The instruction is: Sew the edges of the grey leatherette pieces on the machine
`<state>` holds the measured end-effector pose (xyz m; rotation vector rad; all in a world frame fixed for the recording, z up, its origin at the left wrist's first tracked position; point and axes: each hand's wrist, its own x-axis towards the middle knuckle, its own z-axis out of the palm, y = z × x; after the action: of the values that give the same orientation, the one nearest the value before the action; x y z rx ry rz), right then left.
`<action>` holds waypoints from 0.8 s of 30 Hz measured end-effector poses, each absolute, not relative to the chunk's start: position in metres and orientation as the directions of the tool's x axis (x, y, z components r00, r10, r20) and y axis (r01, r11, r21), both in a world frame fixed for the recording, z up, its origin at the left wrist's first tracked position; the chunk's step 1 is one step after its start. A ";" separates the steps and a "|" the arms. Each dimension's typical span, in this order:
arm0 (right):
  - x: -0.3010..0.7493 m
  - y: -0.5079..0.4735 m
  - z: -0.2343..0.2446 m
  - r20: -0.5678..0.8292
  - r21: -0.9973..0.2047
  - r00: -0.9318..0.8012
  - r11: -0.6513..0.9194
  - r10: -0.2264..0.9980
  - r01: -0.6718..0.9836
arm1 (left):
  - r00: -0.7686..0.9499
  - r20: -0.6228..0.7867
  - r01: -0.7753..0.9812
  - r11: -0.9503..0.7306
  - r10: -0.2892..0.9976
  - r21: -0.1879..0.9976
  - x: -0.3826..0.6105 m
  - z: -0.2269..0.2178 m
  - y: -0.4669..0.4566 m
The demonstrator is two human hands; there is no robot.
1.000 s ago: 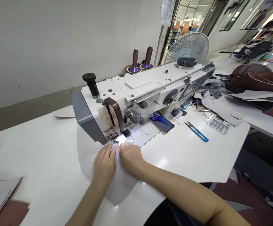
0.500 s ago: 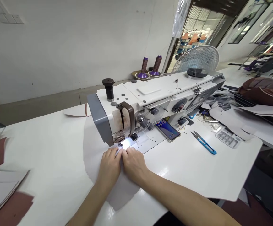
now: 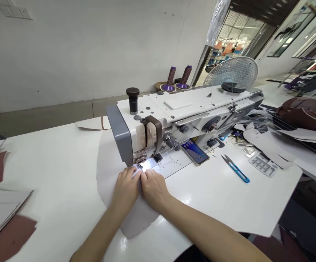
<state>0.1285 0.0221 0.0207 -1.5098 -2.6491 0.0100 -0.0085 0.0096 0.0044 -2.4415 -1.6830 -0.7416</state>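
A pale grey sheet of material (image 3: 138,222), backing side up, lies under the needle end of a white sewing machine (image 3: 149,105). My left hand (image 3: 126,185) is closed on the sheet just in front of the presser foot (image 3: 139,166), fingertips curled beside it. Close against it, my right hand (image 3: 154,185) pinches the same sheet, knuckles up. Both thumbs and the gripped edge are mostly hidden by the hands. A small lamp lights the spot beside the needle.
Blue thread snips (image 3: 235,169) and a phone (image 3: 195,152) lie right of the hands. Two thread cones (image 3: 184,78) stand behind the machine, near a fan (image 3: 231,72). Brown and white cut pieces (image 3: 3,214) are stacked at the left; more scraps lie at the right.
The sheet's near end has shifted slightly up toward the machine. Both hands keep their hold near the presser foot. The camera view has turned a little.
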 end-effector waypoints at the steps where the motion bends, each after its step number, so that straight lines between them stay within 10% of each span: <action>1: 0.128 0.023 0.021 0.070 -0.052 -0.506 0.510 0.860 0.859 | 0.279 0.435 0.901 -0.390 0.856 0.191 -0.009 0.004 0.010; 24: 0.123 0.028 0.020 0.049 -0.054 -0.511 0.513 0.858 0.856 | 0.276 0.494 0.920 -0.376 0.825 0.114 -0.013 -0.001 0.014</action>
<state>0.1232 0.0280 0.0204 -1.5158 -2.6716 0.0352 -0.0131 0.0136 -0.0012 -2.3476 -1.6285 -0.7220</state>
